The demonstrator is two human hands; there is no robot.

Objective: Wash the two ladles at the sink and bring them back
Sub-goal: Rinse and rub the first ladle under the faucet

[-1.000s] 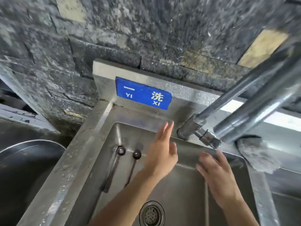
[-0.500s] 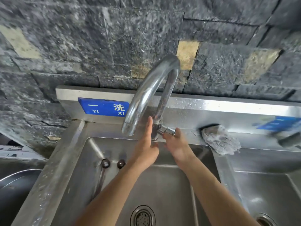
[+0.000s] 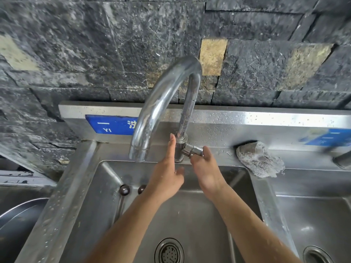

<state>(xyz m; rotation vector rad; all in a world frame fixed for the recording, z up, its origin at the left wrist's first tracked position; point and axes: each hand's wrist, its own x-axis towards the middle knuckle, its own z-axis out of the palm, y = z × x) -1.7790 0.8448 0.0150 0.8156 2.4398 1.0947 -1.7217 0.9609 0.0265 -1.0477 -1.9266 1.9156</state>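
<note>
Two ladles lie in the left part of the steel sink basin (image 3: 106, 179); the left ladle (image 3: 124, 190) shows its dark round end and a thin handle, the right ladle (image 3: 141, 189) is mostly hidden by my left forearm. A curved chrome faucet (image 3: 161, 103) arches over the basin with no water running. My left hand (image 3: 167, 173) is open and flat, fingertips up beside the faucet's base. My right hand (image 3: 206, 168) has its fingers on the faucet's side handle (image 3: 193, 150).
A grey scouring pad (image 3: 260, 160) lies on the sink ledge to the right. A second basin (image 3: 313, 215) sits at right, a large metal bowl (image 3: 17, 221) at left. A drain strainer (image 3: 169, 252) is at bottom centre. A dark stone wall rises behind.
The view swung right and steadied, which brought the faucet to the centre. Both hands rose from over the basin to the faucet's base; my right hand reached the side handle.
</note>
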